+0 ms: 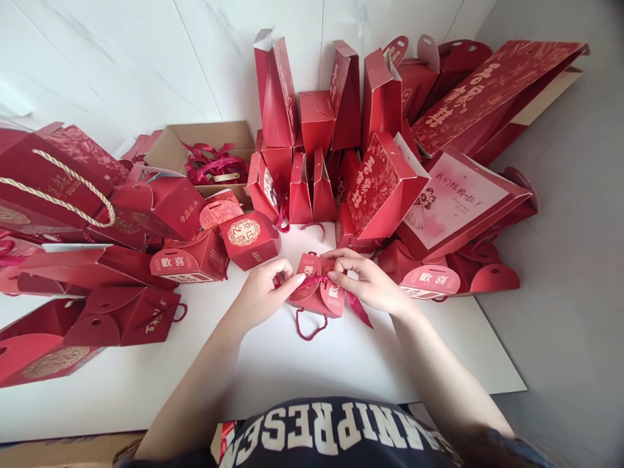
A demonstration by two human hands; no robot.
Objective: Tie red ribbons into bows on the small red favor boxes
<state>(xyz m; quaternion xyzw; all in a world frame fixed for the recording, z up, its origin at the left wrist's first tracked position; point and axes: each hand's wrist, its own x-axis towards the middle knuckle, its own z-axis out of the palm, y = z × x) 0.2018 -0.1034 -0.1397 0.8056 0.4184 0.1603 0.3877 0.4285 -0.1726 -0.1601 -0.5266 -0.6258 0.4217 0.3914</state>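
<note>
A small red gift box [312,300] with pale printed characters sits on the white table in front of me. Across its top runs a dark pink ribbon [359,311], crossed near the middle, with one tail hanging off the right side. My left hand [268,286] pinches the ribbon at the box's left edge between thumb and index finger. On the right, my right hand [359,276] also pinches the ribbon, close to the crossing. A twisted red cord handle [312,327] loops out from the box's near side onto the table.
A cardboard carton [168,144] with dark pink ribbons stands behind on the left. Red boxes and bags crowd both sides and the back, including a bag with rope handles [53,175] and a box with a pink picture [446,195]. The white table [380,370] ends at the right.
</note>
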